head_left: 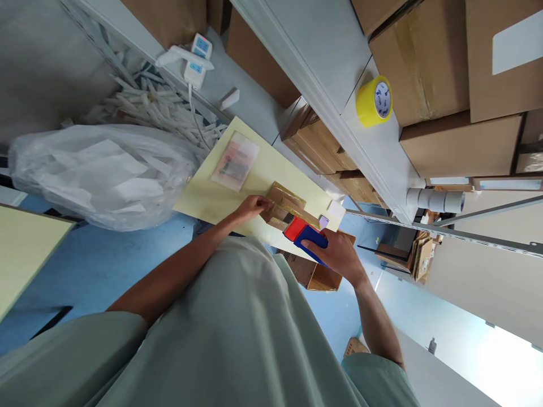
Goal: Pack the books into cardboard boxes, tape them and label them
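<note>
A small cardboard box (278, 195) with shiny brown tape across it lies on the pale yellow tabletop (203, 189). At the box's left edge, my left hand (252, 207) has its fingers closed on the edge. My right hand (338, 252) is wrapped round a blue and red tape dispenser (313, 237), whose red end is against or close to the box's near right side. A strip of brown tape (300, 211) runs over the box towards the dispenser. What my left fingertips pinch is partly hidden.
A clear packet (236, 161) lies left of the box. A yellow tape roll (373, 102) sits on the shelf above, near several cartons (419, 62). A power strip (197, 61) and a stuffed plastic bag (106, 175) are at left. An open carton (324, 278) stands below the table.
</note>
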`<action>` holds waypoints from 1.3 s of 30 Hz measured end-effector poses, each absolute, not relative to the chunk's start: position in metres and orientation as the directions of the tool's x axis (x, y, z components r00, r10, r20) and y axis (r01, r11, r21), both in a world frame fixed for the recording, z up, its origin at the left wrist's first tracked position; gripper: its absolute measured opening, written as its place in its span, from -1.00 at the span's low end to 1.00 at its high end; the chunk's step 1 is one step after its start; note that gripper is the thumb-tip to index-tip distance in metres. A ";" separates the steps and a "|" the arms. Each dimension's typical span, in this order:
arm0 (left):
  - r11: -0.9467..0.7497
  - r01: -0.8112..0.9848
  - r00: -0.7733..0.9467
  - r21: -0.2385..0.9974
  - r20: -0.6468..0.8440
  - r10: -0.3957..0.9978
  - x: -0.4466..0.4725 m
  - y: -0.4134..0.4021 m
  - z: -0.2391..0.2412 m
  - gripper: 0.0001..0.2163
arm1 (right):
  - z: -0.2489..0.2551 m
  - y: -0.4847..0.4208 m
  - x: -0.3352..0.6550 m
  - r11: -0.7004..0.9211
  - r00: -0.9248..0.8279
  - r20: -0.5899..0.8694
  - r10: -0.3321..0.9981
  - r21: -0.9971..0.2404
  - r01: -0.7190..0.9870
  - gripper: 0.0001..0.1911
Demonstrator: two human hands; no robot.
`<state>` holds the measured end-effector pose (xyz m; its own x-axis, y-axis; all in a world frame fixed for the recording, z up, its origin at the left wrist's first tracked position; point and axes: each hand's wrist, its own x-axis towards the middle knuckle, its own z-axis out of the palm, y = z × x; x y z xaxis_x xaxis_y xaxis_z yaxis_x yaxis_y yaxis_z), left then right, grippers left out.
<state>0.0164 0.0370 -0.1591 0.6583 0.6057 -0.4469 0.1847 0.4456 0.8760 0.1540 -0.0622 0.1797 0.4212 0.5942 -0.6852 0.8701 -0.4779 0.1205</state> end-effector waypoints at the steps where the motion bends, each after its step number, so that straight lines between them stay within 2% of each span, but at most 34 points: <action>1: 0.437 0.181 0.655 0.881 -0.440 0.615 0.017 0.037 -0.160 -0.59 | 0.180 -0.061 0.153 -0.478 0.423 -0.687 0.591 0.123 0.869 -0.45; 5: 0.341 0.227 0.630 0.912 -0.404 0.663 0.016 0.035 -0.161 -0.62 | 0.181 -0.059 0.151 -0.474 0.422 -0.698 0.579 0.134 0.870 -0.46; 9: 0.296 0.391 0.535 0.872 -0.477 0.697 0.012 0.031 -0.163 -0.39 | 0.182 -0.060 0.153 -0.470 0.416 -0.710 0.569 0.134 0.872 -0.44; 12: 0.307 0.400 0.534 0.864 -0.491 0.688 0.003 0.025 -0.159 -0.45 | 0.182 -0.062 0.157 -0.449 0.419 -0.712 0.564 0.161 0.879 -0.42; 15: 0.254 0.258 0.637 0.932 -0.362 0.681 -0.010 0.015 -0.143 -0.44 | 0.183 -0.064 0.160 -0.428 0.419 -0.716 0.559 0.184 0.885 -0.40; 19: 0.044 0.112 0.779 0.993 -0.115 0.616 -0.021 0.003 -0.108 -0.11 | 0.186 -0.066 0.158 -0.423 0.422 -0.723 0.546 0.197 0.884 -0.40; 21: -0.069 0.105 0.813 0.992 -0.046 0.580 -0.019 -0.002 -0.095 -0.05 | 0.189 -0.067 0.154 -0.421 0.414 -0.734 0.538 0.191 0.887 -0.40; 27: -0.304 0.081 0.843 0.949 0.097 0.529 0.001 -0.009 -0.089 -0.35 | 0.190 -0.074 0.142 -0.364 0.358 -0.775 0.521 0.177 0.915 -0.35; 32: -0.471 0.189 0.866 0.862 0.080 0.493 0.005 -0.007 -0.090 -0.43 | 0.186 -0.084 0.140 -0.371 0.352 -0.792 0.500 0.171 0.913 -0.34; 36: -0.463 0.253 0.876 0.849 0.003 0.483 0.005 -0.005 -0.087 -0.44 | 0.185 -0.086 0.140 -0.382 0.379 -0.781 0.497 0.195 0.903 -0.31; 39: -0.440 0.247 0.870 0.863 0.002 0.493 0.006 -0.005 -0.084 -0.45 | 0.185 -0.085 0.138 -0.378 0.391 -0.765 0.512 0.208 0.902 -0.30</action>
